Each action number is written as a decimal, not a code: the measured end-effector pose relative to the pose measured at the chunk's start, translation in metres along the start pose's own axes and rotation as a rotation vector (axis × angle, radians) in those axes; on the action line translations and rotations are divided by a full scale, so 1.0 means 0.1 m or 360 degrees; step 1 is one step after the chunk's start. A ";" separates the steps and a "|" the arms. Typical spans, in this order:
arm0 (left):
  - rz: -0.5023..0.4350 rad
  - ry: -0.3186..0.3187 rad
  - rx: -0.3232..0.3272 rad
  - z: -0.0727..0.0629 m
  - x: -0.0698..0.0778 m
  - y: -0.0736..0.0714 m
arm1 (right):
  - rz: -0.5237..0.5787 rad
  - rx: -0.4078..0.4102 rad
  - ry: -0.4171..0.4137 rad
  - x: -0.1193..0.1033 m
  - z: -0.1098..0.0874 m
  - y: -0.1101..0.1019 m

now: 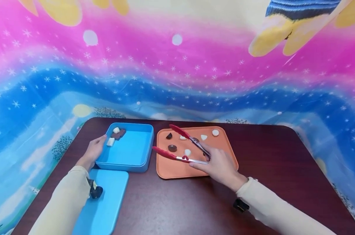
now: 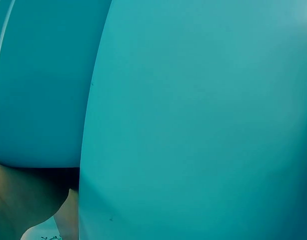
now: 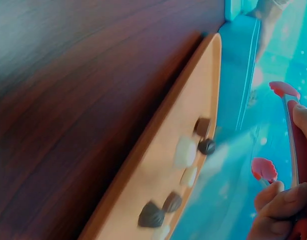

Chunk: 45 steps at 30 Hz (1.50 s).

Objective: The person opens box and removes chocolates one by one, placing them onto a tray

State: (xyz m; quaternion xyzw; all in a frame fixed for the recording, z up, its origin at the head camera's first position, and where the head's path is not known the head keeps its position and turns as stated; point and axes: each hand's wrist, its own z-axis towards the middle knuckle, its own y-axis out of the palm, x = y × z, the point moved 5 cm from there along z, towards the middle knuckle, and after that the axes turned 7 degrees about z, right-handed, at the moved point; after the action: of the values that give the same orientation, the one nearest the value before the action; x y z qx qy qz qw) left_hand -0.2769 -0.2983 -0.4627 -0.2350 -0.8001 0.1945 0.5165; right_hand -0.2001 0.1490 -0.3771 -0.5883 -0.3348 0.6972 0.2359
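My right hand (image 1: 221, 164) holds red-tipped metal tongs (image 1: 165, 153), their two arms spread wide above the orange tray (image 1: 169, 169). Nothing is between the tips. Several chocolates lie on that tray, among them a dark oval one (image 1: 172, 148), a white heart-shaped one (image 1: 187, 152) and a round white one (image 1: 215, 132). At the left wall of the open blue box (image 1: 123, 167), my left hand (image 1: 93, 150) rests with fingers extended along the outside. Inside the box, brown chocolate (image 1: 118, 134) and two white pieces sit in the far left corner.
A flat blue lid (image 1: 110, 199) lies in front of the box, partly under the left forearm. Box and tray stand side by side on the dark wooden table (image 1: 271, 169). A printed cloth (image 1: 177, 71) hangs behind and around the table.
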 end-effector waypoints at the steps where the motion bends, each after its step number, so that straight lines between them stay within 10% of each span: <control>1: -0.0001 -0.0007 -0.0003 0.00 -0.01 0.01 | 0.0007 -0.0005 -0.0006 -0.03 0.00 0.04; 45: 0.0028 -0.0078 0.0026 0.02 0.03 -0.02 | -0.0127 -0.0278 -0.0157 -0.89 0.71 1.25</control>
State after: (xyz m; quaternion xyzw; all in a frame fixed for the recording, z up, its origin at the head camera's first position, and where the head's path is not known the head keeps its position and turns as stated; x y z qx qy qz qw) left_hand -0.2797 -0.2981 -0.4602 -0.2328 -0.8089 0.2113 0.4969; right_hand -0.2435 -0.0119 -0.4048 -0.5579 -0.4287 0.6834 0.1946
